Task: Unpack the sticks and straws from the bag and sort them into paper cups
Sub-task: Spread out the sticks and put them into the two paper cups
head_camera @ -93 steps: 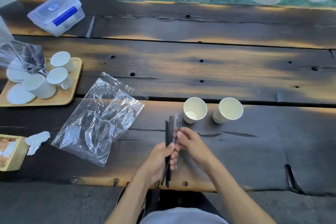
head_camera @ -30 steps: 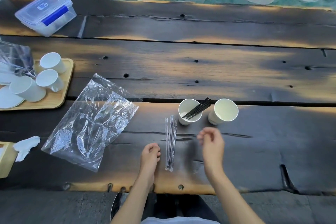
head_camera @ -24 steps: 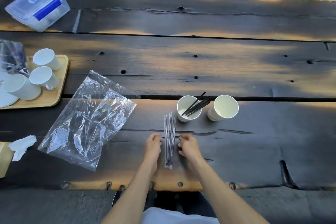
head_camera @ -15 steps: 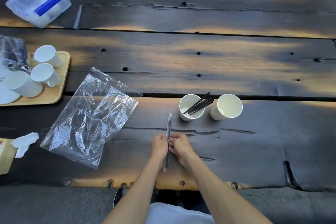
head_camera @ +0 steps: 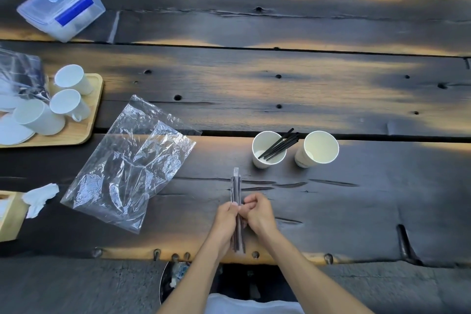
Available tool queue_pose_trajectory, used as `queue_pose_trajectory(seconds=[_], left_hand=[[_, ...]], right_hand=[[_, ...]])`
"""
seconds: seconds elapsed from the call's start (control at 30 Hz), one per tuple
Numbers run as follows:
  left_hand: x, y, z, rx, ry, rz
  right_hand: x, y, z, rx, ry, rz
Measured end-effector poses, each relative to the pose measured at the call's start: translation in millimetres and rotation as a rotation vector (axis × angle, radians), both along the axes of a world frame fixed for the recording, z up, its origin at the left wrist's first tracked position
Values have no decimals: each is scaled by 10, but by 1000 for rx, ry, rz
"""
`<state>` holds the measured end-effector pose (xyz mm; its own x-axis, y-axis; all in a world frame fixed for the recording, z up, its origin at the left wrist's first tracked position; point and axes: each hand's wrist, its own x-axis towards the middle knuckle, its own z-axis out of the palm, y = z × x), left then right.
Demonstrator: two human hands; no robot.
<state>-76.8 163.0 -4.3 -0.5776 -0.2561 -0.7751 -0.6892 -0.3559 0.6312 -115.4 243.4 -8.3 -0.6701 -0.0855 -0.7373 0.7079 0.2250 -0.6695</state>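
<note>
Holding a bundle of thin clear-wrapped dark straws (head_camera: 236, 187) between both hands, we list as follows. Left hand (head_camera: 227, 219): fingers curled round the bundle, thumb pinching it near its middle. Right hand (head_camera: 257, 213): fingertips pinching the same bundle from the other side, touching the left hand. Bundle: pointing away from us over the dark weathered wooden bench (head_camera: 331, 199), its near end at the bench edge. Beyond the hands, slightly right: white paper cup with black stir sticks (head_camera: 267, 149), the sticks leaning over its right rim. Just beside it, further right: second white paper cup (head_camera: 318, 148), tilted, nothing visible inside. Left of the hands: crumpled clear plastic bag (head_camera: 127, 163), flat on the bench. Far left: light wooden tray (head_camera: 91, 109) carrying white cups.
</note>
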Motion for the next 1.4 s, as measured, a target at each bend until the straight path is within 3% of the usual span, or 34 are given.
queue_pose_trajectory(seconds=[0.13,0.23,0.3,0.57,0.7,0.8,0.87,1.07,1.2,1.4], left_hand=[[104,-56,141,95,34,-77],[166,-59,245,168,107,-198],[199,-46,277,174,144,-315],[56,111,317,120,218,-527],[-35,135,246,-154,222,-557],[0,54,84,-754,107,-769],[0,13,30,-938,79,-846],[-182,117,-129,-968,-47,-1114],[-322,244,-206,-959,-155,-1104],[-333,212,-264,-1007,-152,-1105]], right_hand=[[35,236,149,-98,8,72],[31,396,287,-430,-101,18],[14,477,345,-527,-133,-26],[-39,782,677,-375,37,-32],[-156,1040,865,-250,170,-264],[-347,1310,1094,-199,341,-432],[-484,1460,1256,-189,452,-548],[-876,1567,1457,-144,670,-737],[-1059,1499,1319,-102,674,-720],[-1290,1399,1141,2,628,-639]])
